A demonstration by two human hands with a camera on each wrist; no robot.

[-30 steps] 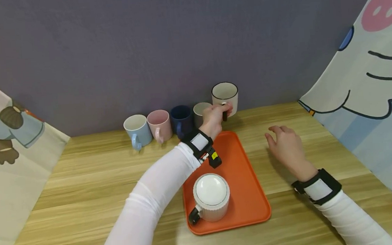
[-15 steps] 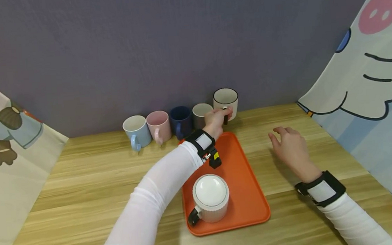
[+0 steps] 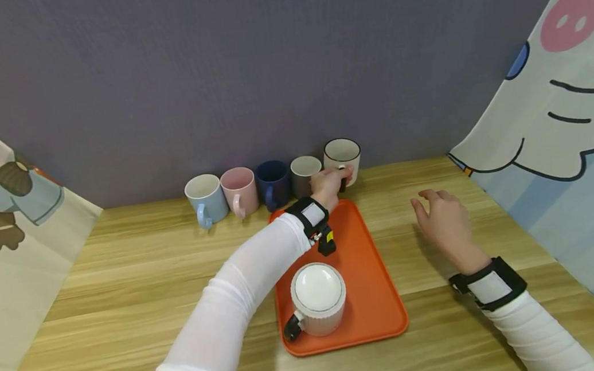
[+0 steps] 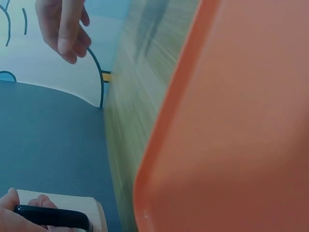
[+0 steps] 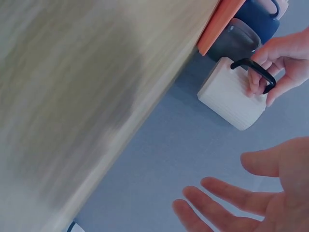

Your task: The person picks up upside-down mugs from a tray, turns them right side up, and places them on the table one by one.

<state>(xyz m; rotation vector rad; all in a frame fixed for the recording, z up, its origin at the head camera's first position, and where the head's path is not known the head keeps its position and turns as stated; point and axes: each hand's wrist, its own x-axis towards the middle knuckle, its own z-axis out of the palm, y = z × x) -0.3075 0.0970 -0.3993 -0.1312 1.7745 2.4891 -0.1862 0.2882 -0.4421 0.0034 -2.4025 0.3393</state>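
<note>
My left hand (image 3: 328, 184) grips the black handle (image 5: 254, 67) of a white mug (image 3: 342, 151) with a dark rim. The mug is upright at the back wall, just right of a grey mug (image 3: 304, 180). In the right wrist view, its ribbed side and the curled fingers on the handle show. My right hand (image 3: 443, 221) hovers over the table's right side, fingers loosely bent, holding nothing. Below the left forearm, a white ribbed mug (image 3: 319, 299) stands upside down on an orange tray (image 3: 375, 312), its black handle pointing to the near left.
Left of the grey mug, a dark blue mug (image 3: 272, 178), a pink mug (image 3: 246, 196) and a light blue mug (image 3: 214, 203) line the grey back wall (image 3: 269, 84). The wooden table (image 3: 143, 277) has cartoon-printed sheets on both sides.
My left hand has lowered the white mug beside the grey one. The right hand has drifted slightly to the right. The mug on the tray has stayed in place.
</note>
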